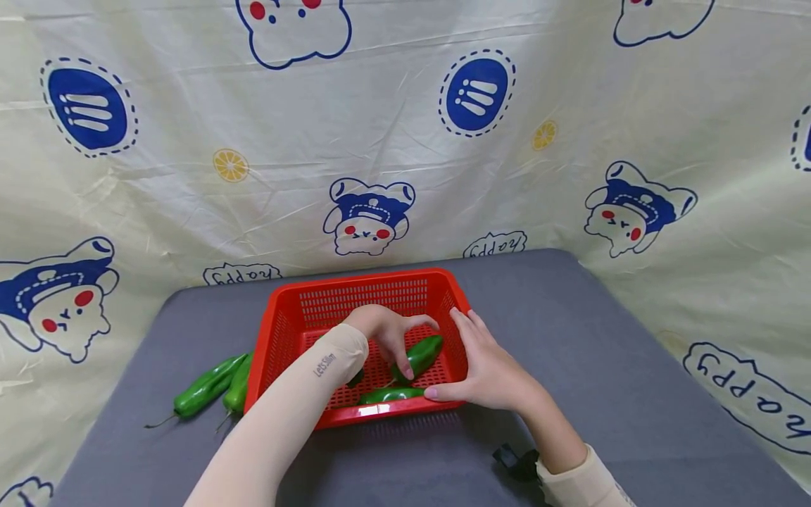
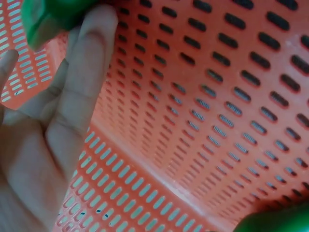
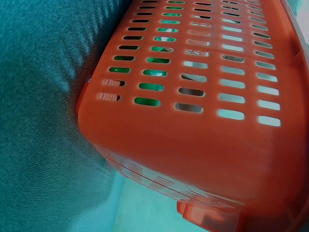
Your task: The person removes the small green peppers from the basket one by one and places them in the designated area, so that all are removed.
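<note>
A red plastic basket [image 1: 355, 415] with slotted walls stands on the table. My left hand [image 1: 389, 334] reaches down inside it, over a glossy green pepper [image 1: 426, 355]. In the left wrist view, its fingertips touch that pepper [image 2: 55, 19], while the thumb stands apart from it. Along the basket's front wall lies a second green pepper [image 1: 388, 396], and part of another dark green one [image 1: 356, 379] shows beside the left forearm. My right hand [image 1: 494, 370] holds the basket's front right corner, thumb over the front rim and fingers on the right rim. The right wrist view shows the basket's outer wall [image 3: 193, 140], without the hand.
Two long green peppers, one [image 1: 205, 386] farther left and one [image 1: 238, 391] against the basket, lie outside it. A grey cloth [image 1: 589, 366] covers the table. Behind hangs a pale printed sheet [image 1: 405, 141]. A small black item [image 1: 516, 462] is by the right wrist.
</note>
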Available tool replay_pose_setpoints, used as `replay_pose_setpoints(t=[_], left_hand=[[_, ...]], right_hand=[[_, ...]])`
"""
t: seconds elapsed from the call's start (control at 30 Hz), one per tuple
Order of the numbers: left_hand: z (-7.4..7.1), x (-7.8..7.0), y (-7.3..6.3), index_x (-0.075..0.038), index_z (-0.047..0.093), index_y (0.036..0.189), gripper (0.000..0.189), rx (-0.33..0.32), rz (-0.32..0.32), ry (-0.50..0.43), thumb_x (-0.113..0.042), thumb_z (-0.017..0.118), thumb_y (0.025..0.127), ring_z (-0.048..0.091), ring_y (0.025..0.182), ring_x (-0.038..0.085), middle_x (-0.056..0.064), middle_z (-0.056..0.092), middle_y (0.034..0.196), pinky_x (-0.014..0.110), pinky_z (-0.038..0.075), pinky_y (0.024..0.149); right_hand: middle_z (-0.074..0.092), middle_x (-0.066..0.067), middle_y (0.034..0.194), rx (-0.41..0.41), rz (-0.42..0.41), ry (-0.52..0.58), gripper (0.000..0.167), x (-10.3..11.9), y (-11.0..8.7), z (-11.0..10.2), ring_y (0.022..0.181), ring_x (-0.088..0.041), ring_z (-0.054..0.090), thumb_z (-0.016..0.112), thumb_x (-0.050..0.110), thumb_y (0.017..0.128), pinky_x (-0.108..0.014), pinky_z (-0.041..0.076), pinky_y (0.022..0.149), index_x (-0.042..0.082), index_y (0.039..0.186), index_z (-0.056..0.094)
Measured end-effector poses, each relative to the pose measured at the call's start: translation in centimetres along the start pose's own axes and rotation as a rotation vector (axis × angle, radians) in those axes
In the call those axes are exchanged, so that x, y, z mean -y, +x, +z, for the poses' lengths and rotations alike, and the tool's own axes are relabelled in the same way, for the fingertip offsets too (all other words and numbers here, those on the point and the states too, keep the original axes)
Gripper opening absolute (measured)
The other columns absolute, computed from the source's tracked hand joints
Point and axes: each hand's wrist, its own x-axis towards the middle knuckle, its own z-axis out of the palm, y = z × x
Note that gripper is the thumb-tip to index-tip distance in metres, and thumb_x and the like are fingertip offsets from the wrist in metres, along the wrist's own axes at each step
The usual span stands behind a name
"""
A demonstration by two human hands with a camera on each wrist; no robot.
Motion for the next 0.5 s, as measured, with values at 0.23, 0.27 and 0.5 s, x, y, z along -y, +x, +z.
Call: replay_pose_setpoints(t=[0.23, 0.27, 0.5], left_hand=[[0.18, 0.43, 0.74, -0.045, 0.031, 0.145, 0.095, 0.031, -0.04, -0.003, -0.014, 0.086, 0.074, 0.044, 0.12, 0.023, 0.004, 0.037, 0.131, 0.035, 0.055, 0.095], [0.2, 0.42, 0.8, -0.045, 0.031, 0.144, 0.093, 0.039, -0.039, -0.008, -0.014, 0.086, 0.075, 0.044, 0.12, 0.023, 0.004, 0.038, 0.131, 0.036, 0.055, 0.095], [0.45, 0.05, 0.84, -0.045, 0.036, 0.141, 0.085, 0.057, -0.049, 0.051, -0.015, 0.083, 0.078, 0.044, 0.118, 0.022, 0.003, 0.038, 0.129, 0.036, 0.055, 0.095]], right_hand=[[0.01, -0.009, 0.166, 0.0, 0.004, 0.01, 0.127, 0.06, 0.02, 0.11, 0.152, -0.034, 0.01, 0.081, 0.065, 0.065, -0.063, 0.048, 0.097, 0.018, 0.16, 0.011], [0.01, -0.009, 0.166, -0.001, 0.004, 0.011, 0.127, 0.07, 0.02, 0.11, 0.152, -0.034, 0.01, 0.081, 0.065, 0.065, -0.063, 0.048, 0.097, 0.018, 0.16, 0.011], [0.01, -0.01, 0.166, -0.001, 0.007, 0.017, 0.127, 0.06, -0.02, 0.03, 0.152, -0.034, 0.011, 0.082, 0.063, 0.065, -0.061, 0.05, 0.095, 0.018, 0.16, 0.011]])
